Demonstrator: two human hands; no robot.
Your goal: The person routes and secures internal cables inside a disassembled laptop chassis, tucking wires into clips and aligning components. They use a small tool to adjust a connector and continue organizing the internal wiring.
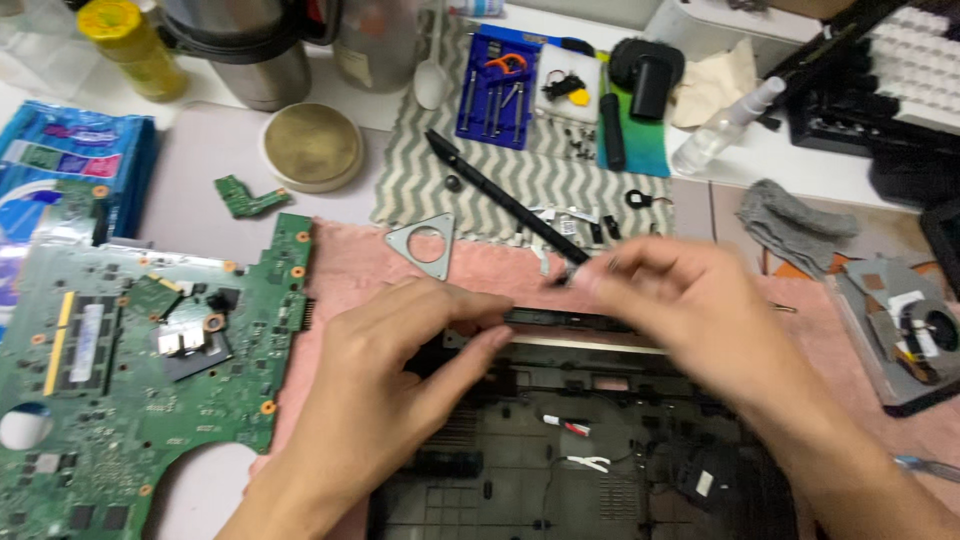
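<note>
Cluttered worktable, pink towel under black laptop base. Left hand resting on base's rear edge, fingers loosely curled; right hand pinching small dark part (blurred) above base. Green circuit board left of base.

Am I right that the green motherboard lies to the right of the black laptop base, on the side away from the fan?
Not quite: the head view shows the green motherboard to the left of the black laptop base. The rest holds: the fan sits at the far right, on the other side of the base.
</note>
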